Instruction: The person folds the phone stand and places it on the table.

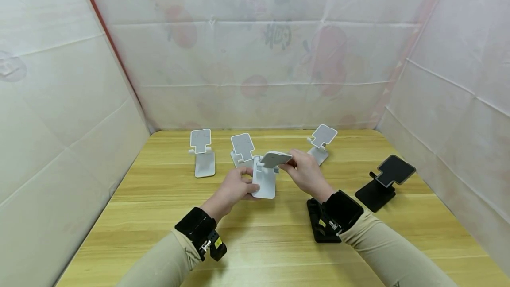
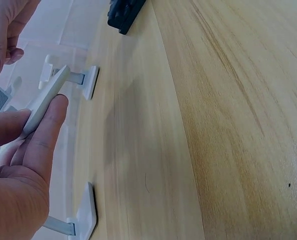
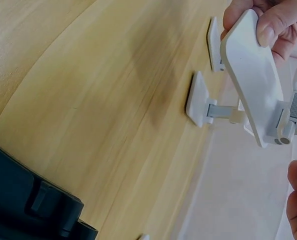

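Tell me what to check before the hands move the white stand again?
1. Left hand holds the base of the white stand: ok.
2. Right hand pinches its top plate: ok.
3. Stand lifted clear of the table: cannot tell.
4. The three other white stands stand apart from the hands: ok.
5. Flat black stand lies right under the right wrist: not ok.

Both forearms are clad in close-fitting beige sleeves ending at the wrist. Each wrist carries a broad black strap holding a small black camera unit; the left unit shows a yellow label and a metal buckle. Hands bare.
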A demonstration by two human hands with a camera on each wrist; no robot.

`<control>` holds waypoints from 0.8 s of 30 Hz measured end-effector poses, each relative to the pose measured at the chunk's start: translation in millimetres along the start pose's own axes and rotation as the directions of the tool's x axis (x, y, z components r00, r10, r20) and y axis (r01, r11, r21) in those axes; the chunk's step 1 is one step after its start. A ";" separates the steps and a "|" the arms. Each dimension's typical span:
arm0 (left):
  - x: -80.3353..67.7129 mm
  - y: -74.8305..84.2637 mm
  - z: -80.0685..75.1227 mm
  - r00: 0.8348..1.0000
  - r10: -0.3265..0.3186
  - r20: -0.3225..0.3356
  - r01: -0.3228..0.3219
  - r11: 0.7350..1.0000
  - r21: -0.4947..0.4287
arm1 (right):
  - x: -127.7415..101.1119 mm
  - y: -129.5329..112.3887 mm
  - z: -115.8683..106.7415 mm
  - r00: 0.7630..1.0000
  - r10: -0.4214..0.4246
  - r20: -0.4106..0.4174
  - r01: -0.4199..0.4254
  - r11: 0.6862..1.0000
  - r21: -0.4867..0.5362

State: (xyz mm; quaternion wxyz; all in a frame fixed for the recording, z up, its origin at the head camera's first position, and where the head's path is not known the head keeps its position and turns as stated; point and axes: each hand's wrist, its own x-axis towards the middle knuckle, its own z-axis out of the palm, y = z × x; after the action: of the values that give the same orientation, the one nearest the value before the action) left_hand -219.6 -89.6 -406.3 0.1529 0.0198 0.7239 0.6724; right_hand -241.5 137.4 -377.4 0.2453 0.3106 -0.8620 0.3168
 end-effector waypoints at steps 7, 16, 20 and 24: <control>-1.8 1.2 1.2 1.000 0.002 0.005 -0.002 1.000 0.003 | -1.3 2.0 1.6 0.998 -0.054 -0.046 0.053 0.998 -0.024; -3.9 2.2 3.1 1.000 0.003 0.008 -0.004 1.000 0.026 | -2.5 7.1 3.7 0.988 -0.126 -0.088 0.121 0.991 -0.065; -5.0 3.0 4.0 1.000 0.016 0.014 -0.017 0.999 0.032 | -2.5 8.3 4.6 0.983 -0.152 -0.105 0.143 0.985 -0.097; -5.0 3.4 4.3 1.000 0.010 0.013 -0.010 0.999 0.033 | -3.5 8.0 4.9 0.977 -0.171 -0.125 0.154 0.979 -0.131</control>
State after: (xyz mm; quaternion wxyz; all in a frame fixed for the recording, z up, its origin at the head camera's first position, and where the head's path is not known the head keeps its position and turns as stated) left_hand -214.3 -86.2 -402.1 0.1539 0.0303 0.7338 0.6610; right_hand -245.7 140.1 -386.0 0.3466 0.3426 -0.8326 0.2633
